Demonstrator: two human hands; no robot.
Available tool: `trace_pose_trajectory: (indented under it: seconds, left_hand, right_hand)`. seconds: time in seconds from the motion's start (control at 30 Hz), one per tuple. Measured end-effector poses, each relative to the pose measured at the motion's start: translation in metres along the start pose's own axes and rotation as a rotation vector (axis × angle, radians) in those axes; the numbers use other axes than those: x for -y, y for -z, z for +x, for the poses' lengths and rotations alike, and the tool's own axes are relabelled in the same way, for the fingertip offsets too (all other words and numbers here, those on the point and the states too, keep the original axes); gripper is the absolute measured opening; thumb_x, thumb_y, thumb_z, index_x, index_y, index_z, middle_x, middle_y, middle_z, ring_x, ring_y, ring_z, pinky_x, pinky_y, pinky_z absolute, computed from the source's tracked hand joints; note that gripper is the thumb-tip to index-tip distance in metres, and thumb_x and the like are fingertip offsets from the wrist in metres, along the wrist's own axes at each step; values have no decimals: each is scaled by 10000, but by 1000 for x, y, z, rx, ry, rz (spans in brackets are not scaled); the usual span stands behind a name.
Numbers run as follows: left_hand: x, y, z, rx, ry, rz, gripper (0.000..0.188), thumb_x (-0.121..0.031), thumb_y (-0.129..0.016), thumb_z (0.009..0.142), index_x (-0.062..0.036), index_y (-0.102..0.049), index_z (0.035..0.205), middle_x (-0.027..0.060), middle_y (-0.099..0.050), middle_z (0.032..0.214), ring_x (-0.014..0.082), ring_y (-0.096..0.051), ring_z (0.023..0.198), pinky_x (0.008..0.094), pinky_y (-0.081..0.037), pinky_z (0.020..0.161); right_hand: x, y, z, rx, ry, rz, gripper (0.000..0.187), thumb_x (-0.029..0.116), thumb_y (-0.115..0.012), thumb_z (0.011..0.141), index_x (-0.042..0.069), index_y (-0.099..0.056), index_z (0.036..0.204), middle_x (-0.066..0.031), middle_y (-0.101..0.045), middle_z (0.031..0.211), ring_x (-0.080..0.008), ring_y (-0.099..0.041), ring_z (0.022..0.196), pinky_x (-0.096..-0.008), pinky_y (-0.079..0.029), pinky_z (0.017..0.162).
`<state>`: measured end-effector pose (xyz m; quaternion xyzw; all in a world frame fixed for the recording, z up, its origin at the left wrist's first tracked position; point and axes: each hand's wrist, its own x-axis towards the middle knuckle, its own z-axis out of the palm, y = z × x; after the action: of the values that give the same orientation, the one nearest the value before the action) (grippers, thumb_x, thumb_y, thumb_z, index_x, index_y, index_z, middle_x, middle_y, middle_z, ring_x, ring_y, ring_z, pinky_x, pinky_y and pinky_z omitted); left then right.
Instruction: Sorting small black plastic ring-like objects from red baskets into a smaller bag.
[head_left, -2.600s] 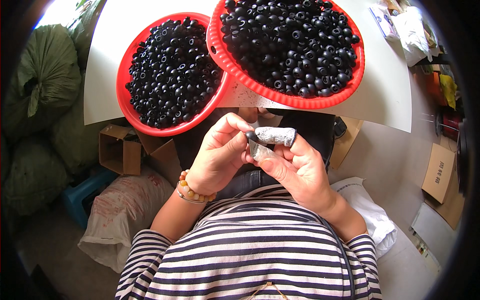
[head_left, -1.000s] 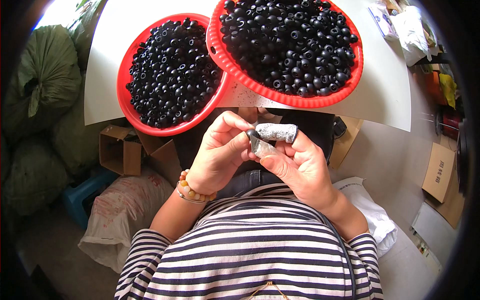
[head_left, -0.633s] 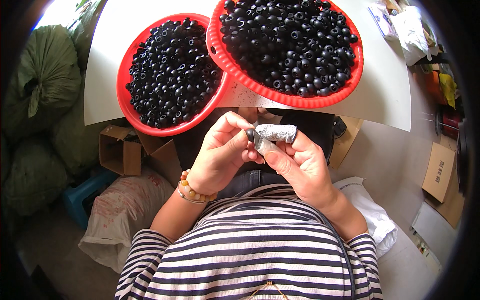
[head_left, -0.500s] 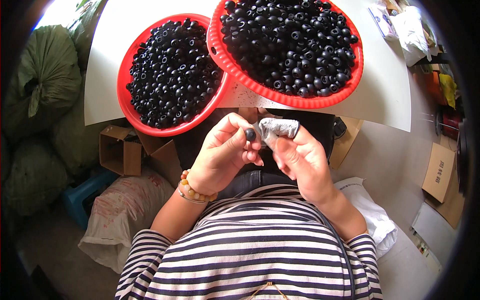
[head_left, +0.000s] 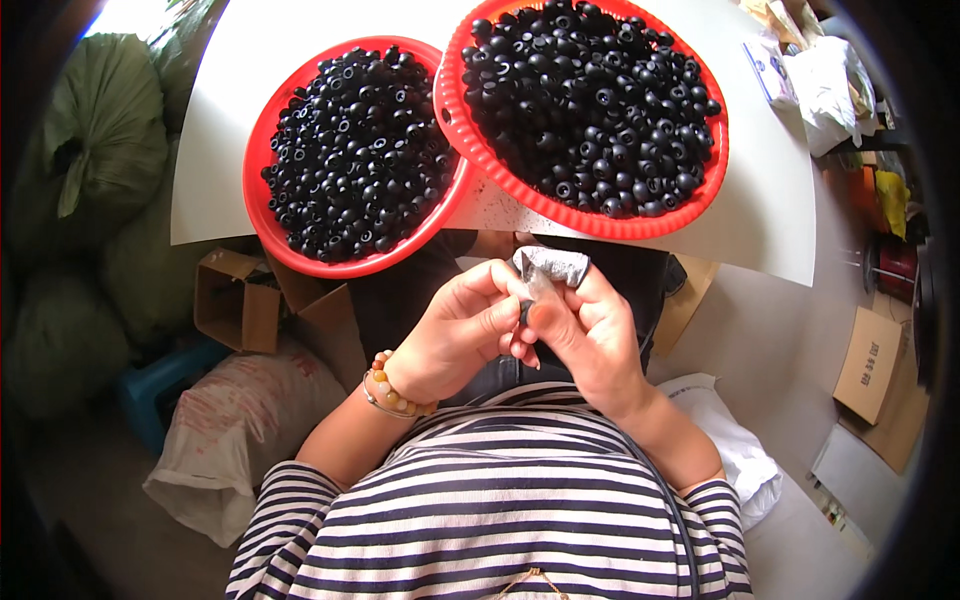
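Observation:
My left hand (head_left: 455, 335) and my right hand (head_left: 585, 335) meet in front of my chest, just below the table edge. A grey wrapping (head_left: 553, 265) covers my right forefinger. Between the fingertips of both hands sits a small black ring-shaped part (head_left: 524, 312), mostly hidden by my fingers. A beaded bracelet (head_left: 392, 392) is on my left wrist. Two red round baskets hold many such black parts: one on the left (head_left: 290, 250) and a larger one on the right (head_left: 520, 195), overlapping it.
The baskets rest on a white table (head_left: 770, 190). Green sacks (head_left: 95, 150), an open cardboard box (head_left: 235, 300), a blue stool (head_left: 160, 385) and a whitish sack (head_left: 245, 420) lie at my left. Cardboard (head_left: 870, 365) and white bags (head_left: 735, 450) lie at my right.
My hands have closed together again. The black part that showed at my left fingertips half a second ago is now pressed between both hands and mostly hidden.

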<state>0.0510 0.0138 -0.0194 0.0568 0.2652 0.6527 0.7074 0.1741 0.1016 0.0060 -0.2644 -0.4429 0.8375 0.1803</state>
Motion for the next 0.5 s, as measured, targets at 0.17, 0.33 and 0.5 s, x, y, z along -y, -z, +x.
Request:
trace_pose_trajectory:
  seconds: [0.17,0.33,0.5]
  left_hand:
    - [-5,-1,-1,-22,-30,64,106,-135,-520,867,-50,-482,916,47,-534,767,95,-532,660,286,-508,643]
    - [-27,-3,-12,-132,-235,350,133,-111,-548,838,-23,-463,890,75,-520,729,115,-516,591,271,-498,550]
    - [-72,3,-19,-368,-573,612,65,-75,-530,850,-16,-519,874,44,-565,721,76,-528,566,199,-451,518]
  right_hand:
    - [-2,5,10,18,-64,111,315,186,-557,859,-19,-456,1076,-63,-558,798,-99,-542,647,-215,-446,563]
    - [-16,27,10,-27,-213,-60,308,146,-558,857,-12,-467,1105,-28,-550,947,-65,-513,844,-205,-416,754]
    - [-32,39,9,2,-369,-104,285,146,-584,841,7,-492,1072,18,-545,900,-17,-487,798,-166,-401,713]
